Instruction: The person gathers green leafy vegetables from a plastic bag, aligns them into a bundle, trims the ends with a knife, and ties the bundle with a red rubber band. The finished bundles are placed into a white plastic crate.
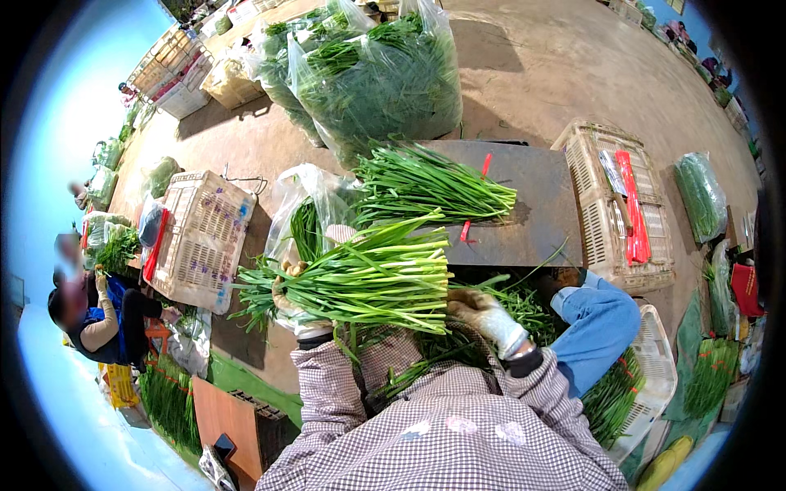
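My left hand [292,301], in a soiled work glove, grips a loose bunch of garlic chives [381,279] around its leafy end. The pale stem ends point right. My right hand [488,316], also gloved, is beside those stem ends, low over my lap; its fingertips are partly hidden, so whether it pinches anything is unclear. Ahead, a second bunch of chives [436,184] lies on a dark board [546,202], with a red tie strip [465,231] showing from under it. Loose leaves [522,307] lie across my lap and below the board.
Large clear bags of chives [393,92] stand beyond the board. An upturned plastic crate [589,184] at right bears red tie strips [632,208]. Another crate [202,239] stands left, near a seated person [104,313]. A white basket [651,374] holds tied bunches at my right.
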The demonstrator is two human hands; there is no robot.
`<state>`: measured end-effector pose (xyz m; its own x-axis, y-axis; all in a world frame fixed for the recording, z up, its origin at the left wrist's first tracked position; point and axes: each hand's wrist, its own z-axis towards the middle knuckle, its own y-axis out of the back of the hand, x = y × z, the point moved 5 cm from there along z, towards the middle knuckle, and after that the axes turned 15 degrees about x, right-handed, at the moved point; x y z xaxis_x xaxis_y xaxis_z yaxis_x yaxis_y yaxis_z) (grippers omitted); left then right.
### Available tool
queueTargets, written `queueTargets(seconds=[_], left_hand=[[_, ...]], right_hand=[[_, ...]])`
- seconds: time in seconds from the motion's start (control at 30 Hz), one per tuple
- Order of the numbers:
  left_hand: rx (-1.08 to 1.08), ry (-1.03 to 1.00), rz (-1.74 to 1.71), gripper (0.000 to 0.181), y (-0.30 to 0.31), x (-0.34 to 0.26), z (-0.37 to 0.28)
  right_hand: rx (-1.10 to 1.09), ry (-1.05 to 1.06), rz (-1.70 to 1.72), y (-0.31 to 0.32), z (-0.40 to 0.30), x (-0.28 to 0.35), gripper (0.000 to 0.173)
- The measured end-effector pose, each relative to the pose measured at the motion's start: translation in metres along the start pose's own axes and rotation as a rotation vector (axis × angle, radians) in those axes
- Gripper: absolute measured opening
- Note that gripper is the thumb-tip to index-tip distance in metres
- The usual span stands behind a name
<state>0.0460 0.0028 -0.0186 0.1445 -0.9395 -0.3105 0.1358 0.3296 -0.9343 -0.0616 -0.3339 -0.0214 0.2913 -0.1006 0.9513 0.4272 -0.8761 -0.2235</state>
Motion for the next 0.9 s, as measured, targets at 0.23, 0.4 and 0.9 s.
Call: queueTargets(seconds=[0.23, 0.4, 0.9], left_hand=[[-0.202, -0.045, 0.038, 0.032, 0.024, -0.014, 0.002], [-0.421, -0.079, 0.120, 0.032, -0.007, -0.006, -0.007], [-0.397, -0.033, 0.190, 0.025, 0.018, -0.007, -0.004]], right_hand=[[0.010, 0.021, 0.506, -0.035, 0.006, 0.025, 0.040], [-0.075, 0.254, 0.549, 0.009, -0.031, 0.017, 0.035], [-0.391, 0.111, 0.398, 0.032, -0.024, -0.008, 0.022]])
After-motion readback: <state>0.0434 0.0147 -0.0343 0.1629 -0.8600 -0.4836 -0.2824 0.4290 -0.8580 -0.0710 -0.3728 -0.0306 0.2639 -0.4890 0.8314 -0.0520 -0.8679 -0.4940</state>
